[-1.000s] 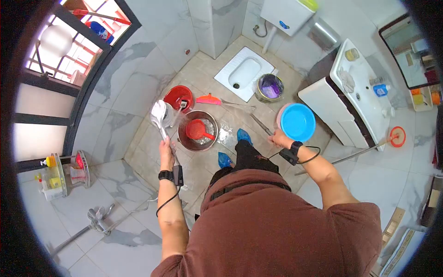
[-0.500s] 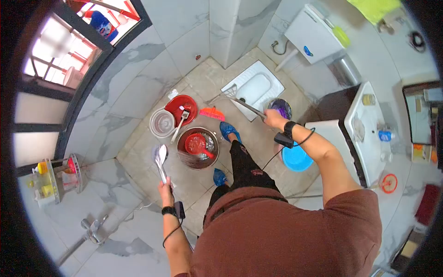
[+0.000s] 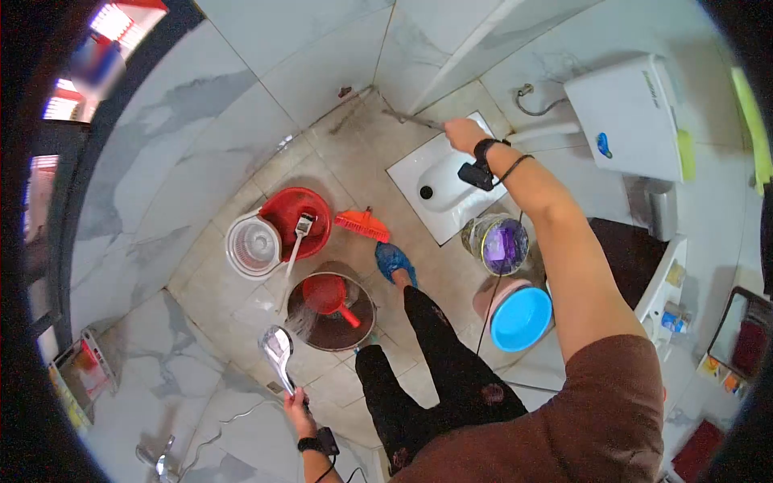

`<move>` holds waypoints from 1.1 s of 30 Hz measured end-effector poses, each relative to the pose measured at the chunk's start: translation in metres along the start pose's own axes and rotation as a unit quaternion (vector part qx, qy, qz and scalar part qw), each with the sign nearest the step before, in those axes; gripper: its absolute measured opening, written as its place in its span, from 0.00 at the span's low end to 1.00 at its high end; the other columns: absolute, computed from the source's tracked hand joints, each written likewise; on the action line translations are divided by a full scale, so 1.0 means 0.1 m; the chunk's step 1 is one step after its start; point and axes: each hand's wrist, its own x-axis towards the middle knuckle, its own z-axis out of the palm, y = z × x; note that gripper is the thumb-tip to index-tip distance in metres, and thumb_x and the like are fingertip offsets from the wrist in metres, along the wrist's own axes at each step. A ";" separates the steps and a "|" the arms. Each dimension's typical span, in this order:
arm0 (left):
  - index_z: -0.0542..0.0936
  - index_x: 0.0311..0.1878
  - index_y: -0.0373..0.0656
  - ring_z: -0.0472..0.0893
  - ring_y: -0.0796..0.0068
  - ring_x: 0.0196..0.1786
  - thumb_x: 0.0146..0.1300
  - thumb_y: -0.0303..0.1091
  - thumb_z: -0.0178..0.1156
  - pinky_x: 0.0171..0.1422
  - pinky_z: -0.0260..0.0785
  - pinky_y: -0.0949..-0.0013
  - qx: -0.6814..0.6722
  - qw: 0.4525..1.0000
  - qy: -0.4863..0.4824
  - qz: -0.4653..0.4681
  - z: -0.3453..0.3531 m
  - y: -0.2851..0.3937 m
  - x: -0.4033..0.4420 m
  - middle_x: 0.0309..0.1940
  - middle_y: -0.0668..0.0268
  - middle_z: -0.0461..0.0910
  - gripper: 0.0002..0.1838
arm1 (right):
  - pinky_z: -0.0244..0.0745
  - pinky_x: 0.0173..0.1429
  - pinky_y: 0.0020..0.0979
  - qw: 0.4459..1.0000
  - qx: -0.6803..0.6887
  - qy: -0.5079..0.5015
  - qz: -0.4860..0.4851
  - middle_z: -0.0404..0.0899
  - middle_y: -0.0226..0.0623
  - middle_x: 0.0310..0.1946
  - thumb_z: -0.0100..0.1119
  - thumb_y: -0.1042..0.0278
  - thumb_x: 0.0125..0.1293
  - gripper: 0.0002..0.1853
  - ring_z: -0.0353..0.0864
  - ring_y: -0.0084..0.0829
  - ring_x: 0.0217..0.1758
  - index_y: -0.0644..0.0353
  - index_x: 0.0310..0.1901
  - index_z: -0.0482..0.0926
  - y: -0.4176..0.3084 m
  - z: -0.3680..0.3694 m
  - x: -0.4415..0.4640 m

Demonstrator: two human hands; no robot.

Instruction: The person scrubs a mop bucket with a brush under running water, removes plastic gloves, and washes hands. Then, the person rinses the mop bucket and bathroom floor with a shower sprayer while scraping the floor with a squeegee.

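My left hand is closed round the handle of a silver shower head, low in the view. Water sprays from it toward a metal basin that holds a red dipper. My right hand grips a thin grey rod-like tool, stretched out above the edge of the white squat toilet. The tool's far end is blurred near the floor and wall corner. Below that arm stand a lined bin and a blue basin.
A red basin with a white-handled brush stands beside a white basket. An orange broom head lies on the floor. The cistern and washstand are at the right, a shelf at the left.
My right hand has swung from beside the blue basin up past the squat toilet, with the tool reaching the far corner. My left hand still holds the spraying shower head. The view has shifted.
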 end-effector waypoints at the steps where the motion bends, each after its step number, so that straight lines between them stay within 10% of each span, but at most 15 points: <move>1: 0.69 0.25 0.45 0.64 0.85 0.20 0.53 0.28 0.57 0.25 0.54 0.80 0.002 1.000 0.009 -0.013 -0.02 -0.10 0.07 0.17 0.76 0.66 0.07 | 0.71 0.41 0.43 1.000 0.000 0.005 0.000 0.77 0.49 0.32 0.45 0.72 0.52 0.09 0.76 0.47 0.37 0.62 0.32 0.76 0.09 0.15 0.24; 10: 0.69 0.26 0.44 0.63 0.85 0.24 0.51 0.26 0.59 0.30 0.55 0.79 0.035 0.998 0.032 -0.037 0.23 -0.36 0.35 0.19 0.76 0.67 0.07 | 0.69 0.43 0.45 0.999 0.043 0.001 -0.017 0.75 0.53 0.33 0.45 0.72 0.52 0.10 0.75 0.49 0.40 0.64 0.32 0.75 0.41 1.13 0.87; 20: 0.67 0.24 0.46 0.60 0.87 0.21 0.51 0.28 0.61 0.26 0.52 0.80 0.120 0.992 0.004 -0.027 0.35 -0.33 0.55 0.16 0.78 0.63 0.10 | 0.68 0.36 0.48 0.982 0.067 -0.177 -0.004 0.74 0.54 0.26 0.45 0.73 0.55 0.11 0.75 0.52 0.31 0.65 0.40 0.70 0.79 0.76 -1.13; 29: 0.72 0.27 0.43 0.62 0.87 0.23 0.52 0.31 0.60 0.26 0.55 0.80 0.189 0.982 0.024 0.011 0.20 -0.52 0.70 0.20 0.77 0.66 0.06 | 0.69 0.36 0.47 0.994 0.050 -0.009 -0.093 0.75 0.55 0.28 0.45 0.72 0.53 0.08 0.74 0.53 0.32 0.66 0.31 0.73 0.26 1.13 1.11; 33: 0.66 0.22 0.43 0.55 0.87 0.23 0.49 0.34 0.64 0.24 0.47 0.79 0.238 0.971 0.021 0.009 0.36 -0.30 0.59 0.18 0.80 0.56 0.14 | 0.69 0.33 0.46 0.985 0.055 -0.021 -0.163 0.74 0.54 0.25 0.46 0.72 0.52 0.07 0.74 0.52 0.27 0.66 0.31 0.71 0.36 1.63 0.46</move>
